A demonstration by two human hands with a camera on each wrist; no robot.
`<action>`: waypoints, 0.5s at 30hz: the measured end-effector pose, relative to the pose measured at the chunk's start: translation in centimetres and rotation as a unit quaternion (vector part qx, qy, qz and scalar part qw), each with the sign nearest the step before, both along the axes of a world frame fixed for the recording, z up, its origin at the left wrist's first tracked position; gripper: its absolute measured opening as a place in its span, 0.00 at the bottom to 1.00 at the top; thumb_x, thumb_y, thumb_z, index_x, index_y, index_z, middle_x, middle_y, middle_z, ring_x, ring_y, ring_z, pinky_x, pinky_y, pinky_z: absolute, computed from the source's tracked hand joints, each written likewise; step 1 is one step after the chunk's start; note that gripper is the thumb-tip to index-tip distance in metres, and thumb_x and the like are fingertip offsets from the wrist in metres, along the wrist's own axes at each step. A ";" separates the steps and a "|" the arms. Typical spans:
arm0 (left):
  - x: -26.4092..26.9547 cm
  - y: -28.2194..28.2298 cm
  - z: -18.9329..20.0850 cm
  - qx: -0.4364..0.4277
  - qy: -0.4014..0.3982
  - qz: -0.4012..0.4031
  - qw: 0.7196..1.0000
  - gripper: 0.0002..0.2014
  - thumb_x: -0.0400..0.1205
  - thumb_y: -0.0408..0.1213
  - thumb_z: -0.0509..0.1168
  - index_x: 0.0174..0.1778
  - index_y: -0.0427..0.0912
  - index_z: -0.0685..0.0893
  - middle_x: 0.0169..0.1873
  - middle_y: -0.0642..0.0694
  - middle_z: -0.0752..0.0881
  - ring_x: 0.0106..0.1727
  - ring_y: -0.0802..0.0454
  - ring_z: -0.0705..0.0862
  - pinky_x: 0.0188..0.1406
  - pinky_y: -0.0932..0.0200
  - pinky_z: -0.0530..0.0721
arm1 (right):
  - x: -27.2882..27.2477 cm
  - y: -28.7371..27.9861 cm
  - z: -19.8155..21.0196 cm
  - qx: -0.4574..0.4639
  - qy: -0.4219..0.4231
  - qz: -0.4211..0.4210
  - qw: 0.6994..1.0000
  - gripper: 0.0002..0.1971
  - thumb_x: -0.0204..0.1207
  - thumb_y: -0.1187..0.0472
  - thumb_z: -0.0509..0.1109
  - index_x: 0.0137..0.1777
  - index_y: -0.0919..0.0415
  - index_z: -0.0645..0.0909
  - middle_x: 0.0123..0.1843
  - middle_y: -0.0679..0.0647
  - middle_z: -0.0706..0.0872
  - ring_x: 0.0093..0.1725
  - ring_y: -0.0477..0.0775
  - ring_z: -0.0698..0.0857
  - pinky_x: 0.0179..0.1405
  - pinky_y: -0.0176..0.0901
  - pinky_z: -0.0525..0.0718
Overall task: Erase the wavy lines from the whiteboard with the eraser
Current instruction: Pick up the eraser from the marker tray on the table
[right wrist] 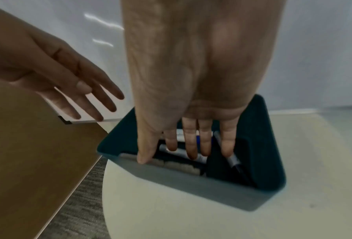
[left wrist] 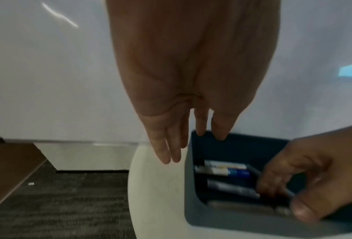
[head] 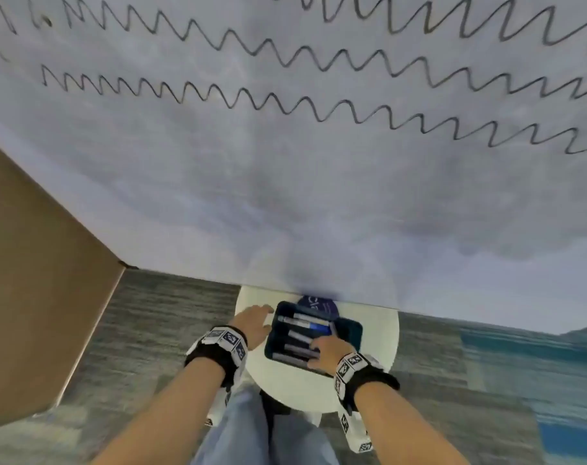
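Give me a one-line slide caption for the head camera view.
Right hand reaches into a bin of markers while wavy lines remain on the whiteboard.

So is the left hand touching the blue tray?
Touching. In the left wrist view, two fingertips of the left hand rest on the blue tray's far rim.

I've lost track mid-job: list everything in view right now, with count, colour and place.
whiteboard: one, white, upright behind the table
wavy lines: several rows, black, across the top of the whiteboard
table: one, white, round, below the whiteboard
bin: one, dark teal, on the table
markers: several, grey and blue, lying in the bin
panel: one, brown, left of the whiteboard
carpet: grey, with a blue patch on the right
left hand: open, fingertips at the bin's rim
right hand: open, fingers reaching into the bin
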State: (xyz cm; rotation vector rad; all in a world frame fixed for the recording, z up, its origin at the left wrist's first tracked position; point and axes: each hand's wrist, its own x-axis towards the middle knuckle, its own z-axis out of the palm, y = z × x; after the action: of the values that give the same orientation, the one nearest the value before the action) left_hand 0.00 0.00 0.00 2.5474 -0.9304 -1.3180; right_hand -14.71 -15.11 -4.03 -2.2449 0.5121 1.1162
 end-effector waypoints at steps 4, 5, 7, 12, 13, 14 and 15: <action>-2.5 -0.1 -3.1 0.019 0.057 -0.025 0.998 0.25 0.88 0.35 0.54 0.82 0.44 0.60 0.77 0.39 0.67 0.76 0.43 0.68 0.73 0.55 0.66 | -0.9 1.1 -2.7 0.069 0.041 -0.068 0.994 0.30 0.76 0.45 0.70 0.74 0.59 0.71 0.71 0.56 0.78 0.68 0.57 0.78 0.65 0.43 0.76; -2.6 -0.1 -3.9 0.026 0.062 -0.026 0.997 0.24 0.87 0.35 0.54 0.81 0.43 0.62 0.76 0.39 0.68 0.74 0.43 0.70 0.73 0.55 0.68 | -1.0 1.2 -3.5 0.074 0.052 -0.068 0.994 0.33 0.76 0.45 0.69 0.77 0.60 0.68 0.74 0.57 0.75 0.70 0.57 0.77 0.67 0.43 0.75; -2.8 0.0 -5.2 0.037 0.064 -0.008 0.997 0.23 0.87 0.34 0.54 0.80 0.40 0.64 0.75 0.39 0.69 0.72 0.42 0.72 0.71 0.55 0.70 | -1.2 1.3 -4.4 0.088 0.063 -0.073 0.991 0.36 0.77 0.44 0.68 0.80 0.59 0.63 0.77 0.57 0.72 0.73 0.57 0.74 0.69 0.43 0.72; -2.8 -0.2 -5.8 0.037 0.048 0.012 0.998 0.20 0.86 0.33 0.54 0.75 0.37 0.69 0.69 0.38 0.73 0.66 0.40 0.77 0.64 0.50 0.76 | -1.1 1.2 -5.2 0.100 0.027 -0.086 0.991 0.37 0.75 0.48 0.72 0.80 0.60 0.63 0.79 0.55 0.70 0.77 0.55 0.70 0.73 0.41 0.67; -2.7 -0.2 -5.9 0.037 0.047 0.012 0.998 0.19 0.86 0.33 0.55 0.74 0.37 0.70 0.68 0.38 0.74 0.65 0.40 0.77 0.64 0.49 0.76 | -1.0 1.3 -5.3 0.099 0.022 -0.088 0.991 0.36 0.75 0.48 0.72 0.79 0.61 0.65 0.78 0.55 0.72 0.76 0.55 0.72 0.73 0.41 0.69; -2.7 -0.2 -5.9 0.037 0.046 0.013 0.998 0.18 0.86 0.34 0.55 0.73 0.37 0.71 0.68 0.38 0.75 0.65 0.39 0.78 0.63 0.49 0.77 | -0.9 1.3 -5.0 0.099 0.013 -0.090 0.991 0.34 0.74 0.47 0.72 0.78 0.60 0.69 0.76 0.55 0.75 0.73 0.54 0.74 0.71 0.42 0.71; -2.8 -0.2 -5.9 0.038 0.048 0.016 0.998 0.18 0.85 0.34 0.56 0.72 0.37 0.71 0.68 0.38 0.75 0.65 0.39 0.78 0.64 0.48 0.77 | -0.8 1.3 -4.7 0.095 0.008 -0.092 0.991 0.31 0.74 0.47 0.72 0.75 0.60 0.73 0.73 0.55 0.78 0.70 0.54 0.77 0.68 0.42 0.74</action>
State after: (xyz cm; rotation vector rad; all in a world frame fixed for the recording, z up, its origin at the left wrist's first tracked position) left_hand -2.77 -0.18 -5.95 2.5174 -0.8343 -1.4798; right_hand -15.51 -13.83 -8.78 -1.9841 0.5813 1.0435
